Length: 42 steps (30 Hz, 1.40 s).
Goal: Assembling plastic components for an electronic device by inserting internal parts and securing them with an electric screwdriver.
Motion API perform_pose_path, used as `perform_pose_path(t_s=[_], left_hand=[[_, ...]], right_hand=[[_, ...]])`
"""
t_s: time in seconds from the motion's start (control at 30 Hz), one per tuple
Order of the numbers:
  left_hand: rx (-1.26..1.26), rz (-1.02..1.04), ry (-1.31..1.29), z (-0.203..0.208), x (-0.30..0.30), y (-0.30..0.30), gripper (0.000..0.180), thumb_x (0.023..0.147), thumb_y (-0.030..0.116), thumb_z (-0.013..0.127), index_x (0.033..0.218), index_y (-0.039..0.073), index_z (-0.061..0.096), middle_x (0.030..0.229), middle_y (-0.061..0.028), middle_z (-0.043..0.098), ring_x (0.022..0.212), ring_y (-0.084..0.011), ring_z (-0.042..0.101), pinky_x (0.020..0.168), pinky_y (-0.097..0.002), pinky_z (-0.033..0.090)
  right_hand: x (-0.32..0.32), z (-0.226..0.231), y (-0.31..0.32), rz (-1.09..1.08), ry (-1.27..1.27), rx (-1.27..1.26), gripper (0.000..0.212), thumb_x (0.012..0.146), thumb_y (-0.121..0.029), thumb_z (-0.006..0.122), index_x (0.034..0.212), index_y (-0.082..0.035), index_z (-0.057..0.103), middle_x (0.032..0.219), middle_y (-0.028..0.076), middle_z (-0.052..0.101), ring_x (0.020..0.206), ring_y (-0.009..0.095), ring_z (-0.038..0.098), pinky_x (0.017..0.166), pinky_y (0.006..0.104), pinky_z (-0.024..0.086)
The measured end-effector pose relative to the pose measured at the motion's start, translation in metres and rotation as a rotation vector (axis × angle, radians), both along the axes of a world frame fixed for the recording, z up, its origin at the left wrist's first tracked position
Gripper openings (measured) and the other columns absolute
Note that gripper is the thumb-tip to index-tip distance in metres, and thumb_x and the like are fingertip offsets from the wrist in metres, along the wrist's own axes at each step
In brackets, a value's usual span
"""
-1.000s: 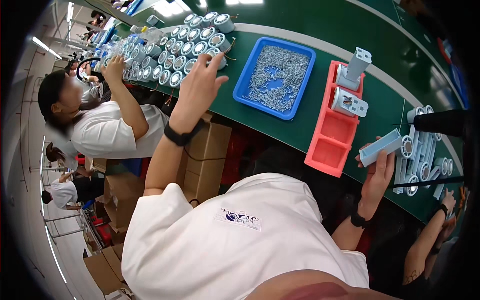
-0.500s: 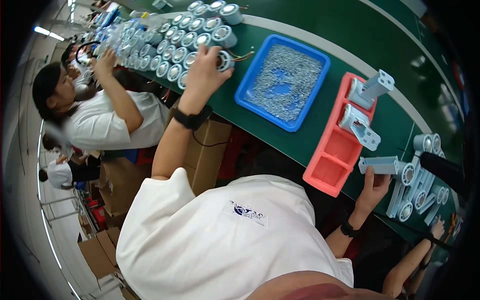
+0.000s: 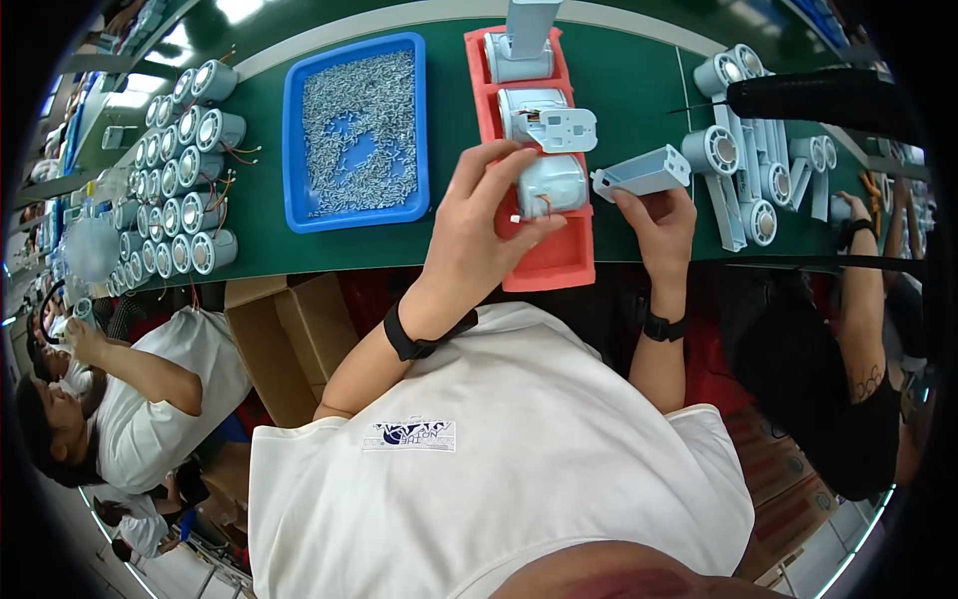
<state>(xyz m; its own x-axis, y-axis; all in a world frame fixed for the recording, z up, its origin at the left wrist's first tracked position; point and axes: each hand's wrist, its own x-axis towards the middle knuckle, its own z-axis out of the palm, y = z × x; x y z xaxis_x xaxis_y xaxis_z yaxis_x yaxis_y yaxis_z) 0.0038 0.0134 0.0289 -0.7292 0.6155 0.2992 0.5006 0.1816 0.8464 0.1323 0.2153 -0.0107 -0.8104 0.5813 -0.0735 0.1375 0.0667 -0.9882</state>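
My left hand (image 3: 477, 232) grips a round light-blue housing (image 3: 555, 186) with a small wire plug, at the third compartment of the red tray (image 3: 559, 262). Between the fingers of my right hand (image 3: 661, 222) is a hollow light-blue arm bracket (image 3: 647, 174), held just right of the tray. The bracket's left end is close to the housing; whether they touch I cannot tell. Farther along the tray sit two more housings with brackets: one bracket stands up (image 3: 531, 28), the other flat plate (image 3: 561, 130) leans right.
A blue tray (image 3: 290, 150) of small screws lies left of the red one. Several round housings (image 3: 202, 210) with wires crowd the left. Joined arm parts (image 3: 758, 180) lie right, under a black screwdriver-like tool (image 3: 798, 105). Co-workers sit on both sides.
My left hand has brought a housing from the group on the left to the red tray. My right hand still holds the bracket, now beside that housing. The view has turned rightward.
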Motion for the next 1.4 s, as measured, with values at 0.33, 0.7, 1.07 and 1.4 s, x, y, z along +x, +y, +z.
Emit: perform_pose_path(t_s=[0.33, 0.7, 1.07, 1.4], left_hand=[[-0.057, -0.113, 0.152, -0.005, -0.014, -0.011, 0.043, 0.076, 0.010, 0.083, 0.115, 0.004, 0.067, 0.123, -0.0129, 0.056, 0.097, -0.0298, 0.063, 0.075, -0.0373, 0.056], [0.186, -0.281, -0.080, 0.012, -0.018, 0.005, 0.018, 0.083, -0.004, 0.071, 0.101, -0.002, 0.071, 0.087, -0.0122, 0.066, 0.073, -0.0279, 0.066, 0.065, -0.0340, 0.055], [0.179, -0.319, -0.153, 0.013, -0.016, -0.005, 0.018, 0.080, -0.011, 0.067, 0.095, -0.004, 0.072, 0.076, -0.0136, 0.063, 0.065, -0.0289, 0.062, 0.058, -0.0354, 0.049], [0.178, -0.237, -0.183, 0.008, -0.014, -0.006, 0.017, 0.081, -0.008, 0.069, 0.097, -0.004, 0.072, 0.081, -0.0137, 0.064, 0.069, -0.0286, 0.063, 0.062, -0.0355, 0.050]], right_hand=[[0.000, 0.007, -0.004, -0.076, 0.120, -0.016, 0.039, 0.092, -0.014, 0.074, 0.123, 0.003, 0.060, 0.109, 0.010, 0.070, 0.100, 0.016, 0.066, 0.088, 0.0291, 0.052], [-0.019, 0.073, -0.032, 0.262, 0.428, 0.125, 0.053, 0.087, -0.021, 0.079, 0.127, 0.006, 0.057, 0.121, 0.017, 0.066, 0.109, 0.023, 0.066, 0.094, 0.0336, 0.052], [-0.027, 0.064, -0.036, 0.189, 0.194, -0.218, 0.056, 0.085, -0.022, 0.082, 0.127, 0.006, 0.057, 0.118, 0.014, 0.068, 0.107, 0.021, 0.066, 0.096, 0.0336, 0.051], [-0.027, 0.065, -0.043, 0.317, 0.320, 0.171, 0.041, 0.083, -0.013, 0.081, 0.118, 0.002, 0.064, 0.115, 0.015, 0.070, 0.104, 0.025, 0.067, 0.092, 0.0359, 0.053]])
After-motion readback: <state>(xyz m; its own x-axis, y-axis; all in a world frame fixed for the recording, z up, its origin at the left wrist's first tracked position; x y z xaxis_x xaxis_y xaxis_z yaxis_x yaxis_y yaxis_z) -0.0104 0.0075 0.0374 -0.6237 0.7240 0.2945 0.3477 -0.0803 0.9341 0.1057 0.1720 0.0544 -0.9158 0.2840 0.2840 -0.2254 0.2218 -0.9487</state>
